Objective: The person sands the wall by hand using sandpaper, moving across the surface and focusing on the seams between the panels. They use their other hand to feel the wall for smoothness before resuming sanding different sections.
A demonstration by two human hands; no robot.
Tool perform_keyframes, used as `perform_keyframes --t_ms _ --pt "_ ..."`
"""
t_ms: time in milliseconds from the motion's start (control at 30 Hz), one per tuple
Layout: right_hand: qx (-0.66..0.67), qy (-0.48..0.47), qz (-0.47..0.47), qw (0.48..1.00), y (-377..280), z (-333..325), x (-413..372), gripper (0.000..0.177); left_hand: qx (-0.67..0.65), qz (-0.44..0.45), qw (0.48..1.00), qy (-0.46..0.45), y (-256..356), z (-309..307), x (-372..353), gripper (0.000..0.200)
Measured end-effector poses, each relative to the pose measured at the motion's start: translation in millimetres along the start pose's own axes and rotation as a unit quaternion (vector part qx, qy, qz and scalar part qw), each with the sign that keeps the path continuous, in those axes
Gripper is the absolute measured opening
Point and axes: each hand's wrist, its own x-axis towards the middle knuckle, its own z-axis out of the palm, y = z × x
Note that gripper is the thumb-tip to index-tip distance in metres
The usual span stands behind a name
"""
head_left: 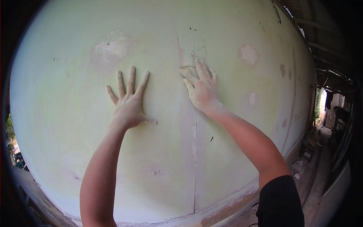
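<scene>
A pale green wall with whitish and pinkish patches fills most of the view. My left hand lies flat on it, fingers spread and dusty, below a rough pale patch. To the right, my right hand presses a thin pale sheet against the wall beside a vertical seam. Part of the sheet shows under the thumb and fingers; the rest is hidden by the hand. White dust coats the fingers of both hands.
At the right, a narrow passage runs along the wall, with debris on its floor and stacked items farther back. A dark roof hangs above it. A ledge follows the wall's lower edge. Greenery shows at the far left.
</scene>
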Motion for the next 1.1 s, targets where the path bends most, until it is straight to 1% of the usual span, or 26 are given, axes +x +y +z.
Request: perform_keyframes --t_ms 33,100,133,200,233,300,333,400,433,500,533,600,633,700,733,800,833,900,933,1000,1033,1100 --pt "-0.001 0.0 0.004 1.0 2 -1 -14 0.041 0.001 0.003 1.0 -0.002 -1 1 0 0.165" --pt "-0.057 -0.045 -0.088 0.993 6 -7 -41 0.04 -0.007 0.01 1.0 0.024 -2 4 -2 0.164" --pt "-0.063 -0.049 -0.081 0.993 7 -10 -40 0.04 -0.011 0.019 1.0 0.021 -1 5 -3 0.164" --pt "-0.043 0.023 -0.068 0.997 11 -14 -13 0.037 -0.004 0.002 1.0 0.018 0 3 -2 0.164" --pt "-0.048 0.024 -0.066 0.996 10 -15 5 0.037 -0.007 0.007 1.0 0.02 0 5 0 0.164" --pt "-0.033 0.059 -0.016 0.998 1 -9 31 0.038 -0.004 0.003 1.0 0.029 -2 8 0 0.17" --pt "-0.032 0.059 -0.016 0.998 -3 -3 31 0.038 -0.004 0.003 1.0 0.029 -1 8 0 0.17" --pt "0.003 0.019 -0.003 1.0 -8 7 26 0.045 -0.013 0.002 1.0 0.026 0 5 -1 0.17" --pt "0.005 0.02 -0.003 1.0 -10 9 14 0.045 -0.01 0.001 1.0 0.026 0 5 -2 0.17" --pt "0.014 0.013 -0.008 1.0 -15 8 -7 0.048 -0.011 0.005 1.0 0.024 -1 4 -2 0.165" --pt "0.016 0.016 -0.01 1.0 -16 8 -5 0.048 -0.009 0.003 1.0 0.027 -2 5 -1 0.165" --pt "-0.021 0.047 -0.008 0.999 -19 9 -3 0.043 -0.012 0.016 0.999 0.038 -4 8 -2 0.169" --pt "-0.019 0.048 -0.011 0.999 -21 11 6 0.043 -0.012 0.013 0.999 0.041 -4 7 -2 0.169" --pt "-0.071 0.097 -0.024 0.992 -22 17 44 0.042 -0.014 0.011 0.999 0.027 -2 4 -3 0.169" --pt "-0.07 0.101 -0.027 0.992 -25 18 67 0.042 -0.014 0.01 0.999 0.032 -2 2 -2 0.169" --pt "-0.117 0.113 0.031 0.986 -36 16 104 0.041 -0.004 0.005 1.0 0.012 0 0 -3 0.164" --pt "-0.117 0.114 0.029 0.986 -44 9 111 0.041 -0.004 0.004 1.0 0.014 0 0 -1 0.164" --pt "-0.098 -0.02 0.116 0.988 -60 -5 120 0.041 -0.005 0.009 1.0 0.01 -2 1 -2 0.163" --pt "-0.095 -0.022 0.116 0.988 -65 -7 110 0.041 -0.003 0.008 1.0 0.007 -3 2 -2 0.163" --pt "-0.111 -0.083 0.105 0.985 -77 -14 76 0.043 -0.001 0.02 1.0 0.02 -6 4 -2 0.162" --pt "-0.11 -0.079 0.104 0.985 -71 -7 69 0.043 0.0 0.019 1.0 0.024 -6 4 -3 0.162" --pt "-0.071 0.068 0.034 0.995 -55 16 66 0.043 -0.004 0.026 1.0 0.01 -7 2 -3 0.159"
